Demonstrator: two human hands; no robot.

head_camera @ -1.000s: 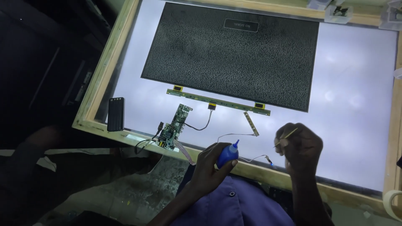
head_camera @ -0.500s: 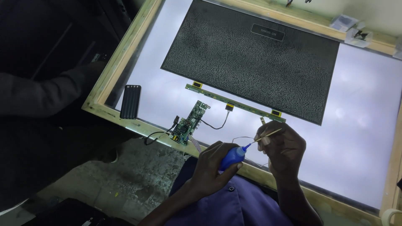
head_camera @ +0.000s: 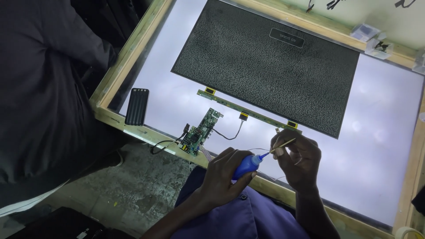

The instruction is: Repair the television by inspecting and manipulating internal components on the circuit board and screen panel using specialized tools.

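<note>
Blue squeeze bottle (head_camera: 246,164) sits gripped in our left hand (head_camera: 223,175), its fine nozzle pointing right toward the tip of a thin wooden stick (head_camera: 283,145). We pinch that stick between the thumb and fingers of our right hand (head_camera: 302,160), and the 2 hands meet just above the near edge of the lit counter (head_camera: 380,177). Just beyond our hands lies a narrow green strip board (head_camera: 248,111), joined along the lower edge of a large dark display panel (head_camera: 265,62) lying flat on the light. To the left, a small green circuit board (head_camera: 201,132) rests with a cable running to the strip. Farther left lies a black ribbed power bank (head_camera: 137,106), beside the wooden frame (head_camera: 128,53). A person in a dark sleeve (head_camera: 40,88) stands at the left.
</note>
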